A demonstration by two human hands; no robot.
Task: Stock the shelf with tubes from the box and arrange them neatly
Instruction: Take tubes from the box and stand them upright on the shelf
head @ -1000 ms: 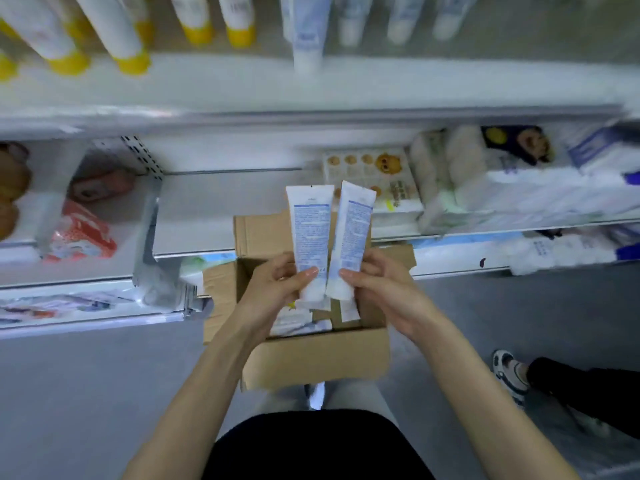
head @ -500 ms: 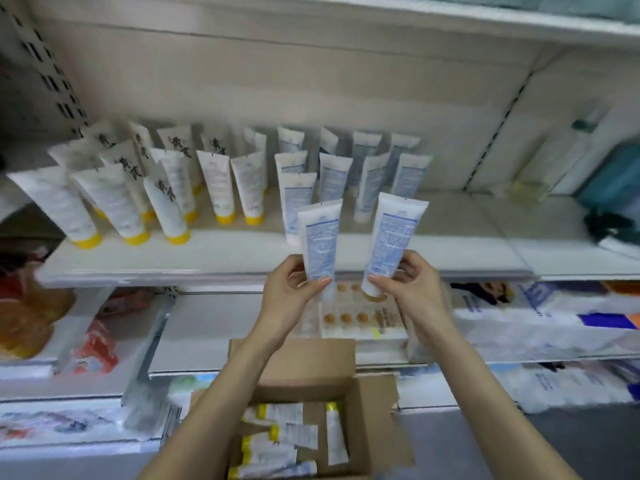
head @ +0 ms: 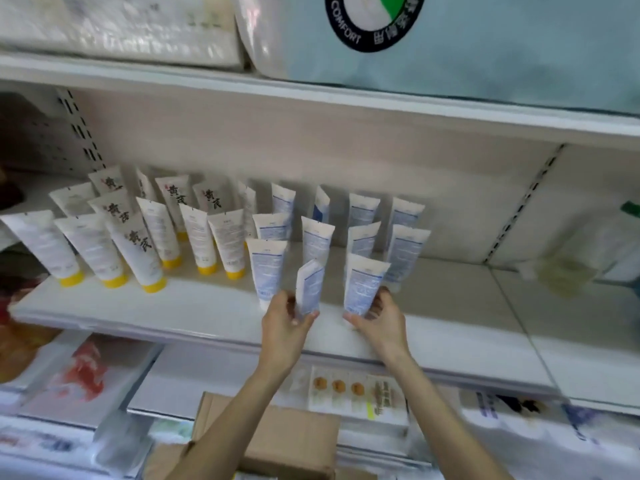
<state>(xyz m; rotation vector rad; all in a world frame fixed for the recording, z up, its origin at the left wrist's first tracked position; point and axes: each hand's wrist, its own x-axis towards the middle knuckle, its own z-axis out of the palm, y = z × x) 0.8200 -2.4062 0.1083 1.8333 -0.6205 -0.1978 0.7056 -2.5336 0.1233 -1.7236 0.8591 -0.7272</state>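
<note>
The box runs off the bottom edge, blurred.

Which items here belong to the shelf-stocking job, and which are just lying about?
Job: left hand gripping left tube; right hand gripping right tube; standing tubes; shelf; cardboard box.
Lying about: bulky packs on top shelf; biscuit-print pack below.

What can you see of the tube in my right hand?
The right tube is white plastic with a blue printed panel. Its flat crimped end points up, leaning right; the right hand grips its lower end. It is at the shelf front, before the blue-printed rows, apart from the left tube. Shelf contact unclear.
</note>
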